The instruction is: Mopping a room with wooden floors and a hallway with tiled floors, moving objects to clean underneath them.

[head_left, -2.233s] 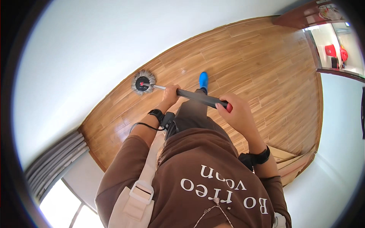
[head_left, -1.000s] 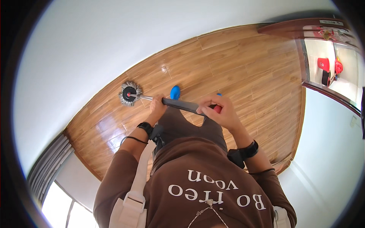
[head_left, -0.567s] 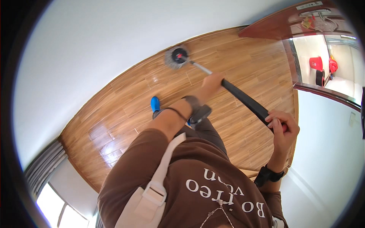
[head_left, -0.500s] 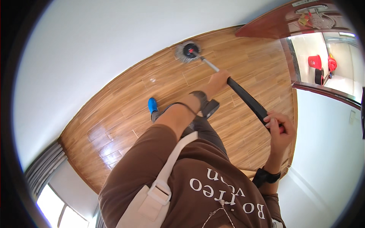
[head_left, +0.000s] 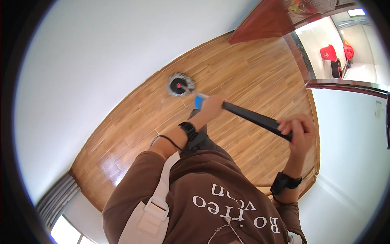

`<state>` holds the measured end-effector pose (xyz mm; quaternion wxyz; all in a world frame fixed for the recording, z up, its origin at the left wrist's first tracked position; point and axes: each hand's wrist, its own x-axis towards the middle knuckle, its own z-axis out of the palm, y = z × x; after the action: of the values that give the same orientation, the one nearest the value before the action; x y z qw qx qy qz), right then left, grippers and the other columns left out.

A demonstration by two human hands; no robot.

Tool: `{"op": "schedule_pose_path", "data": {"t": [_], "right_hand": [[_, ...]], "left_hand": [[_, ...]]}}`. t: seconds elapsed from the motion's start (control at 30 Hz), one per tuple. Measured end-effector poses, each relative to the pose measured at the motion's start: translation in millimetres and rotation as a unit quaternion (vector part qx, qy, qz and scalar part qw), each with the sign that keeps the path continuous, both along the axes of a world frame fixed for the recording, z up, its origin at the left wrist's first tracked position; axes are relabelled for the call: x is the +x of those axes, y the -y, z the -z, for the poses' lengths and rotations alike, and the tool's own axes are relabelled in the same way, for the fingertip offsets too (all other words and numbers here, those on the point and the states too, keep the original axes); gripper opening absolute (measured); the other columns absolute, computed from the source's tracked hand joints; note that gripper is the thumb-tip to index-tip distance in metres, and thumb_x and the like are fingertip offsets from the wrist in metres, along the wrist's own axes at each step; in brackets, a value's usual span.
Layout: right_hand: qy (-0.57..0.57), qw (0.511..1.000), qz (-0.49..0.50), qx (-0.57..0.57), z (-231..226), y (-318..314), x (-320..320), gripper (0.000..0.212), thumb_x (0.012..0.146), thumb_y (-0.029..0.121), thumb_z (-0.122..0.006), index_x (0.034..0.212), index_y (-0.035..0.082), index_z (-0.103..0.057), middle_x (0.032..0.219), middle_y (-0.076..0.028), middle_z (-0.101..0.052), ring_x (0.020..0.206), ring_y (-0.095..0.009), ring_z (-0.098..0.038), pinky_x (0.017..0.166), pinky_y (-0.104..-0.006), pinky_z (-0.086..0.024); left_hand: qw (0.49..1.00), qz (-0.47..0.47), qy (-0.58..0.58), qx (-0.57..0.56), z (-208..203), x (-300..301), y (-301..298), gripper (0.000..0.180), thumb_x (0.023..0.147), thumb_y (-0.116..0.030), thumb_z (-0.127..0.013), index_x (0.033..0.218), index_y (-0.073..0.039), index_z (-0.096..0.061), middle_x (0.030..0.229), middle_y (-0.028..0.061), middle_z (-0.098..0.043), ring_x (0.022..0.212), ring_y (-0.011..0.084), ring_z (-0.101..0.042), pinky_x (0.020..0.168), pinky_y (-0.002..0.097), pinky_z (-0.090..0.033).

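Observation:
A mop (head_left: 252, 116) with a black grip and a grey pole slants across the view. Its round head (head_left: 179, 85), black in the middle with a grey fringe, rests on the wood-look floor (head_left: 260, 69) a little away from the white wall. Lower on the shaft, between the pole and the black grip, my left hand (head_left: 212, 107) is wrapped round it. My right hand (head_left: 298, 129) closes on the grip's upper end, near the red tip. A blue shoe cover (head_left: 198, 102) shows partly behind my left hand.
At the far right a dark red door (head_left: 264, 22) stands open beside a doorway. Beyond the sill are a red bucket (head_left: 328, 52) and a red bundle (head_left: 348, 51). White walls (head_left: 101, 61) border the floor. A grey curtain (head_left: 59, 199) hangs by a window at the lower left.
The mop head has moved left and nearer to me, away from the wall's base. My left hand has come back with it; a foot has stepped forward. The view has shifted slightly.

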<state>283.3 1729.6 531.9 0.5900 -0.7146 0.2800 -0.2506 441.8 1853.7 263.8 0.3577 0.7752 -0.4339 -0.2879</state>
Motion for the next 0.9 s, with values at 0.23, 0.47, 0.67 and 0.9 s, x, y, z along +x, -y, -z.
{"op": "schedule_pose_path", "data": {"t": [0.23, 0.47, 0.67, 0.9], "right_hand": [[-0.051, 0.998, -0.021, -0.036, 17, 89, 40, 0.009, 0.084, -0.007, -0.054, 0.082, -0.004, -0.062, 0.077, -0.011, -0.065, 0.065, -0.009, -0.061, 0.059, -0.0192, -0.048], [-0.122, 0.981, -0.030, -0.149, -11, 169, 79, 0.007, 0.082, -0.003, -0.058, 0.085, -0.004, -0.063, 0.080, -0.011, -0.066, 0.066, -0.010, -0.061, 0.059, -0.0199, -0.047], [-0.063, 0.972, -0.185, -0.131, -32, 224, 117, 0.032, 0.079, 0.012, -0.065, 0.106, -0.005, -0.061, 0.095, -0.014, -0.066, 0.085, -0.019, -0.063, 0.076, -0.0305, -0.049], [-0.130, 0.942, 0.057, -0.305, -11, 351, 145, 0.044, 0.084, 0.012, -0.062, 0.126, 0.003, -0.053, 0.123, -0.014, -0.058, 0.116, -0.026, -0.054, 0.095, -0.0357, -0.042]], "left_hand": [[0.998, -0.025, 0.030, 0.056, 23, 41, 93, 0.011, 0.076, -0.020, -0.062, 0.080, -0.010, -0.064, 0.082, 0.0128, -0.065, 0.083, 0.0346, -0.063, 0.069, 0.0465, -0.048], [0.995, -0.033, -0.002, -0.093, 44, 72, 247, 0.010, 0.071, -0.012, -0.066, 0.078, -0.011, -0.060, 0.078, 0.0125, -0.061, 0.082, 0.0348, -0.058, 0.071, 0.0439, -0.046], [0.958, -0.012, -0.062, -0.280, 58, 109, 309, 0.015, 0.068, -0.007, -0.068, 0.079, -0.007, -0.058, 0.080, 0.0131, -0.060, 0.078, 0.0329, -0.057, 0.069, 0.0396, -0.045], [0.899, -0.215, -0.247, -0.290, -3, 169, 233, 0.021, 0.084, -0.008, -0.065, 0.103, -0.009, -0.056, 0.092, 0.0004, -0.062, 0.085, 0.0125, -0.055, 0.078, 0.0294, -0.046]]}}
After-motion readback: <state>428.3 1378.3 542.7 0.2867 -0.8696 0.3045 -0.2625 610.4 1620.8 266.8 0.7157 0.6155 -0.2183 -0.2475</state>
